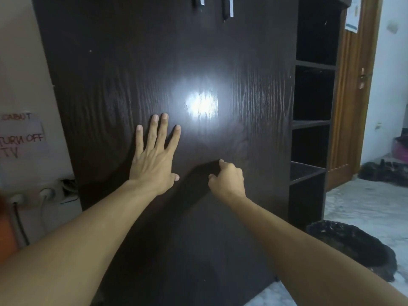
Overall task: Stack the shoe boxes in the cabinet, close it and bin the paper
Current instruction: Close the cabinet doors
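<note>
A dark wood-grain cabinet [114, 74] fills the view, its two doors shut with two handles [227, 7] at the top. My left hand [154, 160] lies flat on the door face, fingers spread and straight. My right hand [227, 177] is close to the door just to the right, fingers loosely curled with the index finger out, holding nothing. No shoe boxes or paper are in view.
Open dark shelves [313, 124] adjoin the cabinet on the right. A black bin bag [348, 246] lies on the pale floor at lower right. A wooden room door [353, 89] stands beyond. Wall sockets and cables [46, 193] sit at the left.
</note>
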A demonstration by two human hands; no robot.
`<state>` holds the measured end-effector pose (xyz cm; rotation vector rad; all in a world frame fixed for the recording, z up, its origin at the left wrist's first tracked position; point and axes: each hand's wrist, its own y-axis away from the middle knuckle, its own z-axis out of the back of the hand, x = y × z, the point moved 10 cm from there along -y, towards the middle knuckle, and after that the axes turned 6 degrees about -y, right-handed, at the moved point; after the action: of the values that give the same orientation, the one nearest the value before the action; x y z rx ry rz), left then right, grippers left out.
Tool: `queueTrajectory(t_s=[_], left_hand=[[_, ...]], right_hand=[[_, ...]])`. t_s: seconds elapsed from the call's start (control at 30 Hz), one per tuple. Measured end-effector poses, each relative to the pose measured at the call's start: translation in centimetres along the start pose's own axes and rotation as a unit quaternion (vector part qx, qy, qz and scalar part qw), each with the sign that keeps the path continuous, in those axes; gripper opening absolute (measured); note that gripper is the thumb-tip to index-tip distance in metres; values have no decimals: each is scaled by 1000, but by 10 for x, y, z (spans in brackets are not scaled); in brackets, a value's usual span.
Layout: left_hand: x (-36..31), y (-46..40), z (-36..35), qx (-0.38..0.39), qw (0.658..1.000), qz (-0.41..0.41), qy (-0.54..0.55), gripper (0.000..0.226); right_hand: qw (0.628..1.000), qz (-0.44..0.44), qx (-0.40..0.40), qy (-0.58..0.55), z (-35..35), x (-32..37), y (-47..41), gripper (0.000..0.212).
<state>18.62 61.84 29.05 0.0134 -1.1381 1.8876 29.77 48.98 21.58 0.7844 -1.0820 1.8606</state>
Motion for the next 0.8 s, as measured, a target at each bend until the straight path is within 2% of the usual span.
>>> queueTrajectory(t_s=[0.17,0.3,0.43,0.57,0.67,0.8], left_hand=[[0,1,-9,-10,1000,-5,4,116],[-1,0,-14,0,1000,2,-4,116],[-5,3,-8,14,1000,12,5,116],[-35,21,-13,72,996,19,52,111],[-86,54,-31,121,987,-47,97,100],[-156,95,-58,198,958,-145,148,93]], right_hand=[[988,55,62,131,-46,-8,8,89],[988,47,81,127,-55,-24,8,99],[981,50,133,129,-42,-34,4,96],[965,62,171,191,-22,-58,5,71],[957,15,192,216,-6,-91,15,56],[945,-36,199,255,23,-143,26,62]])
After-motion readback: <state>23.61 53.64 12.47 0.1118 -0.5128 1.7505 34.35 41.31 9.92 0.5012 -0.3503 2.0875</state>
